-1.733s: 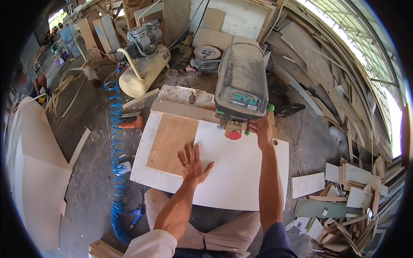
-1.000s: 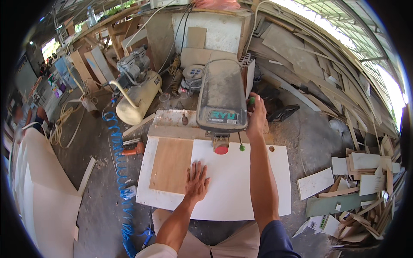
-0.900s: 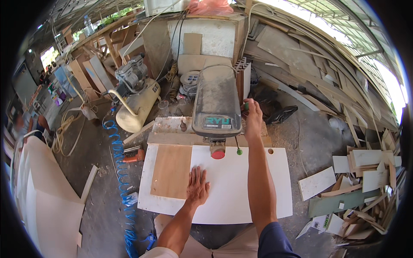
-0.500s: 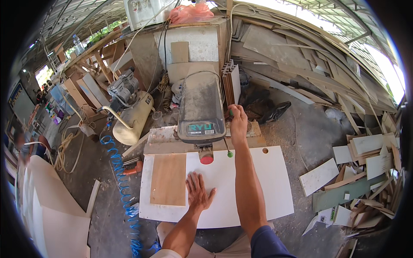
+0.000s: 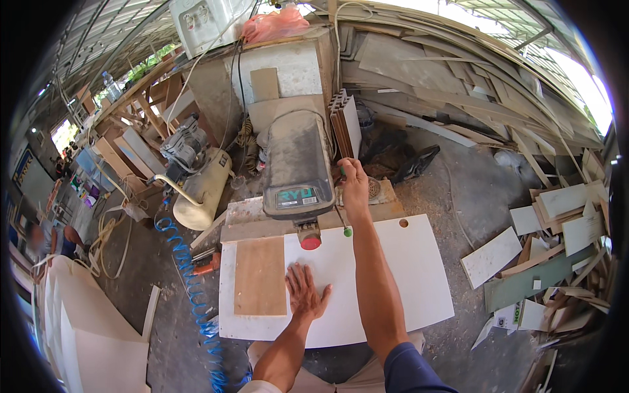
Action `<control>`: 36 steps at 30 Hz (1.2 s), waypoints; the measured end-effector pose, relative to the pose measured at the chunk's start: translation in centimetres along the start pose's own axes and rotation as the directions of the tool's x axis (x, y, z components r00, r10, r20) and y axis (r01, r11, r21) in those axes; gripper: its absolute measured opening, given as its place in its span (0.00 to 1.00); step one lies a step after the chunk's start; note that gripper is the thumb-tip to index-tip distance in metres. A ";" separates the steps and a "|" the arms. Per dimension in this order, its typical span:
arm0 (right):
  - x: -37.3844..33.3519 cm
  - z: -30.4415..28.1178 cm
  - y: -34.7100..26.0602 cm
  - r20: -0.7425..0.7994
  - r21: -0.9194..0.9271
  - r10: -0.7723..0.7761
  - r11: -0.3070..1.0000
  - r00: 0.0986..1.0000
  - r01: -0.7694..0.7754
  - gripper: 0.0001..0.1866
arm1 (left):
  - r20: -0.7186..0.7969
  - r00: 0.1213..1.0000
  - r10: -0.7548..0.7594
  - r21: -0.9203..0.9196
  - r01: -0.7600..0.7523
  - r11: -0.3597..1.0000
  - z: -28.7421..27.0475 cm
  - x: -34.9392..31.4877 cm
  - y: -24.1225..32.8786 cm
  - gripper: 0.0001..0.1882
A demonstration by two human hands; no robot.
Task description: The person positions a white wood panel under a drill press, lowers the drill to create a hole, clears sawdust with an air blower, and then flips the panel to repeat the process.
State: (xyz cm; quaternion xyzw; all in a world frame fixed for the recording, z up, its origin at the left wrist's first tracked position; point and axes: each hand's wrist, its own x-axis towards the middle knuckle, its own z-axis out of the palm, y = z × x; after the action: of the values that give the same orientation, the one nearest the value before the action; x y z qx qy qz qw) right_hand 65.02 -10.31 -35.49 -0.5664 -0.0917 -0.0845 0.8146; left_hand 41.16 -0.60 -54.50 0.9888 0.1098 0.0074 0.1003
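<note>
My left hand lies flat with fingers spread on a white board, just right of a thin brown wooden panel set on that same board. Stretched forward, my right hand is closed around a green-knobbed lever handle at the right side of a dusty, dark drill press. Below the machine's head, a red round piece sits over the board's far edge. A second green knob hangs beside it. Near the board's far right corner is a round hole.
A cream air compressor stands to the left, with a coiled blue hose running down beside the board. Scrap boards pile up at right, and long panels lean behind. Pale sheets stand lower left. A person is at far left.
The view has shifted slightly, and the red round piece under the drill head shows more fully. Both hands keep their places on the board and the lever.
</note>
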 end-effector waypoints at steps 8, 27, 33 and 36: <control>-0.3 0.0 0.1 0.017 -0.024 -0.046 0.999 0.999 0.047 0.14 | 0.019 1.000 -0.005 0.018 0.004 1.000 -0.4 0.0 -0.1 0.52; -1.3 -0.5 -0.8 0.055 -0.014 0.027 1.000 0.998 -0.027 0.16 | 0.008 1.000 -0.011 0.010 0.010 1.000 0.3 0.0 -0.2 0.53; -1.3 -0.5 -0.5 0.053 0.003 0.031 1.000 0.998 -0.031 0.16 | 0.018 1.000 -0.016 0.026 0.015 1.000 0.1 0.0 -0.1 0.53; -1.1 -0.4 0.3 0.038 -0.020 -0.019 1.000 0.999 0.019 0.18 | -0.003 1.000 0.001 0.020 -0.001 1.000 0.3 0.0 -0.3 0.53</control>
State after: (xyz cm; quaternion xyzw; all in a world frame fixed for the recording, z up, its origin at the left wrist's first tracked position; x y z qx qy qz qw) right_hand 64.02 -10.58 -36.20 -0.5753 -0.1115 -0.0825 0.8061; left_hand 41.07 -0.33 -54.85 0.9899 0.1094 0.0079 0.0904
